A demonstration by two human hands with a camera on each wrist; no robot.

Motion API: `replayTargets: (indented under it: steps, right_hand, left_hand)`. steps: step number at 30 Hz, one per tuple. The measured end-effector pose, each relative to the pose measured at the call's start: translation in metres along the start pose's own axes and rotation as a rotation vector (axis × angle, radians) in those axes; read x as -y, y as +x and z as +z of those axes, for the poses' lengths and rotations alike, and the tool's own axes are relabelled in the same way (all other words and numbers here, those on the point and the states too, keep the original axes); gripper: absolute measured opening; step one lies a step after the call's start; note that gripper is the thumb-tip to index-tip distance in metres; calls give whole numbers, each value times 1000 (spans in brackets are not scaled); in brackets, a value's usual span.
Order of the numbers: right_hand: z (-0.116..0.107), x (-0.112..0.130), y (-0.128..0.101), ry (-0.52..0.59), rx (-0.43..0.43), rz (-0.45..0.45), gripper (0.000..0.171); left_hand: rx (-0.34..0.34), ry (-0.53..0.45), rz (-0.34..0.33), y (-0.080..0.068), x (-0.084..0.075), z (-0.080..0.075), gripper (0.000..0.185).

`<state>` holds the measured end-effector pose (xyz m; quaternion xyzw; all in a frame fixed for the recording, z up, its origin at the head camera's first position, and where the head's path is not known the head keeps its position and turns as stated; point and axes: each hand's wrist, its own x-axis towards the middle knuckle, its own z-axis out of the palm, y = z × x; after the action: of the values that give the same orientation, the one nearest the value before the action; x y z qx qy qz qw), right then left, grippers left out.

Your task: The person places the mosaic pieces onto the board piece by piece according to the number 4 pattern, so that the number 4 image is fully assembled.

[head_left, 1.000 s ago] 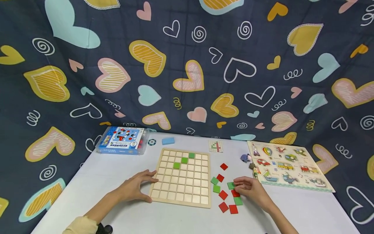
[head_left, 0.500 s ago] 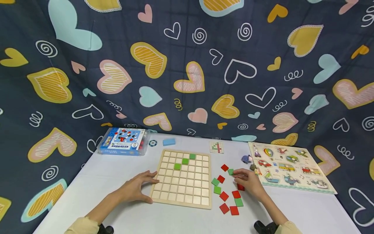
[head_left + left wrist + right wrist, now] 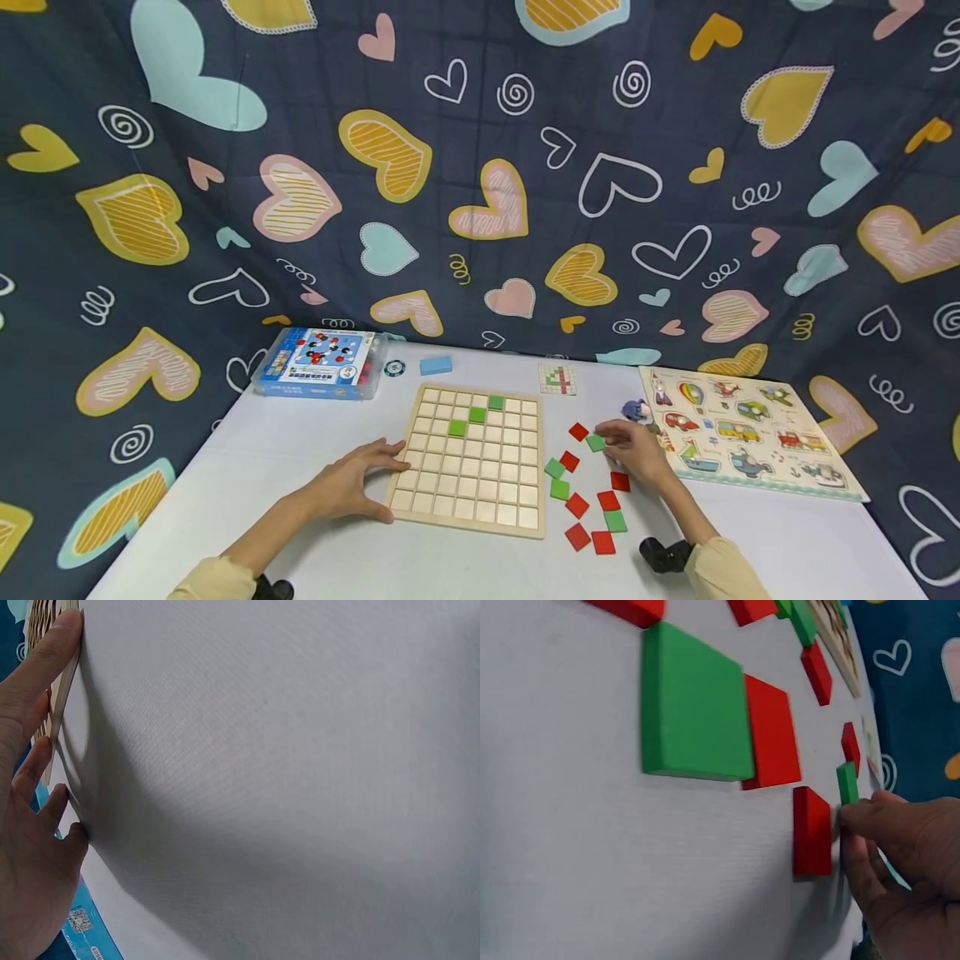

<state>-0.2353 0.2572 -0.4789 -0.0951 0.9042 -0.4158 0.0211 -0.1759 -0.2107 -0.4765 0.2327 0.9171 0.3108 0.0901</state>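
Note:
My left hand (image 3: 345, 483) rests at the left edge of a wooden grid board (image 3: 467, 532), thumb near its lower left corner and fingers spread. In the left wrist view the thumb (image 3: 46, 656) lies along the board's rim. Three green tiles sit diagonally in the board's upper cells, one of them a middle green tile (image 3: 477, 414). To the right of the board, my right hand (image 3: 641, 454) pinches the edge of a loose green tile (image 3: 596, 442) close to the table. A red tile (image 3: 811, 832) lies just beside those fingers.
Several loose red and green tiles, such as a red tile (image 3: 577, 537), lie right of the board. Behind are a small pattern card (image 3: 557, 379), blue block (image 3: 436, 365), round chip (image 3: 394, 367) and boxed set (image 3: 318, 364). A picture puzzle board (image 3: 750, 433) and purple figurine (image 3: 636, 410) stand right.
The right hand has moved away from me along the table, and the green tile at its fingertips now lies farther back, near a red tile. The left hand has stayed at the board.

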Motion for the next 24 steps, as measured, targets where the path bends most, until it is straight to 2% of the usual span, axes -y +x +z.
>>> replayTargets:
  steps: [4, 10, 15, 21, 24]
  right_hand:
    - [4, -2, -1, 5, -72, 16, 26]
    - [11, 1, -8, 102, -199, 69, 26]
    - [18, 11, -14, 173, -272, 125, 28]
    - [37, 30, -14, 262, -268, 160, 30]
    - [52, 40, -12, 290, -264, 150, 29]
  left_hand:
    - [1, 13, -15, 1, 2, -1, 72]
    - [-11, 21, -7, 2, 4, -2, 73]
    - [-17, 30, 19, 2, 6, 0, 73]
    - [-13, 18, 13, 0, 6, 3, 72]
    - [-3, 4, 0, -1, 5, 3, 72]
